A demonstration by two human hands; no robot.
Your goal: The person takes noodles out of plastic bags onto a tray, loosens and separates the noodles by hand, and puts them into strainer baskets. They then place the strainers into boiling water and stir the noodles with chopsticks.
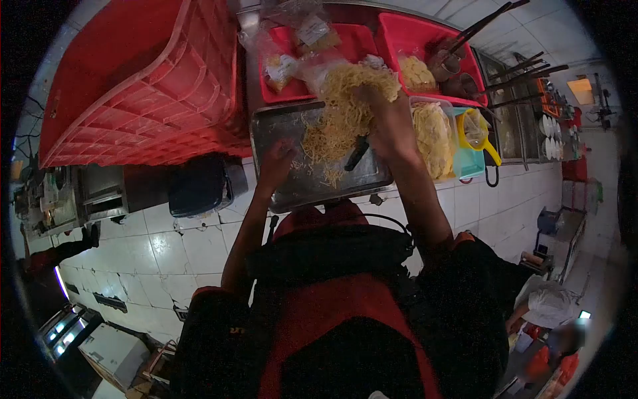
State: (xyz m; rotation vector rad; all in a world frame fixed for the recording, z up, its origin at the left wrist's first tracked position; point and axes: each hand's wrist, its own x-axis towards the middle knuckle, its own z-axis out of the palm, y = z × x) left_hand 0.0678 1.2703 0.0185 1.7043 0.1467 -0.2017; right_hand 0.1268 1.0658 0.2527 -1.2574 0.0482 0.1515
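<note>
A dark metal tray [299, 193] lies in front of my body, with a loose heap of noodles [325, 143] on it. My right hand [392, 130] is closed round a clump of the noodles at the tray's far right side; strands hang down from it to the heap. The fingertips of that hand are partly hidden among the strands. Over the left part of the tray is my left hand [279, 159], its fingers apart and somewhat blurred, with nothing visible in them. A black handle [357, 154] lies on the tray near my right hand; what it belongs to is hidden.
Behind the tray stand a red bin [362, 40] with bagged food and another red bin [399, 33] with cups. To the right are a container of pale yellow sheets [432, 139] and a yellow strainer [475, 130]. A large red crate [153, 100] rises at left. Another person [545, 299] is at lower right.
</note>
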